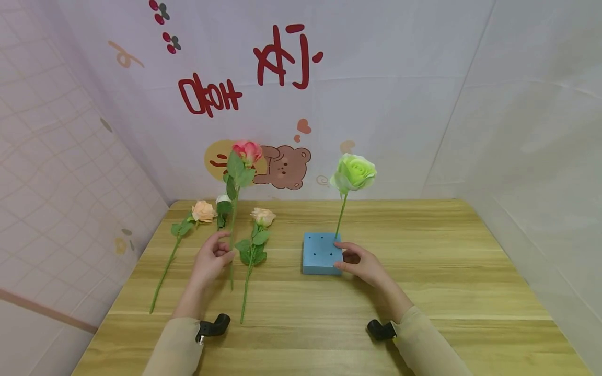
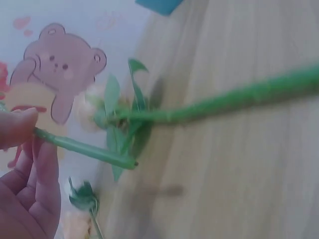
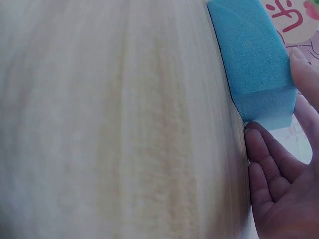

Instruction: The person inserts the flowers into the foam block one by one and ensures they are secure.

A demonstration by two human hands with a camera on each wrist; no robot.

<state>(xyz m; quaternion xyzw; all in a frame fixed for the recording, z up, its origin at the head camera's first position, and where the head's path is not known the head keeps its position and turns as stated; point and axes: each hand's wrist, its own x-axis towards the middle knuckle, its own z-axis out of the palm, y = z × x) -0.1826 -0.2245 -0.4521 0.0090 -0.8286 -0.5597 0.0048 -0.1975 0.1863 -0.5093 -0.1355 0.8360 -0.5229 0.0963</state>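
My left hand (image 1: 212, 259) pinches the green stem of a pink rose (image 1: 247, 152) between thumb and fingers. The rose stands upright above the table, and its lower stem end (image 2: 107, 157) shows in the left wrist view. My right hand (image 1: 364, 265) holds the right side of a blue foam block (image 1: 322, 253), thumb at the front and a finger on the top edge. Several small holes show in the block's top. A light green rose (image 1: 356, 174) stands in it near the back right corner. In the right wrist view the block (image 3: 256, 55) sits against the thumb (image 3: 301, 69).
A peach rose (image 1: 204, 211) lies on the wooden table (image 1: 423, 292) at the left. Beside it is a white rose (image 1: 223, 199), partly hidden. Another pale peach rose (image 1: 263, 216) lies between my left hand and the block. A printed cloth (image 1: 385, 104) hangs behind the table.
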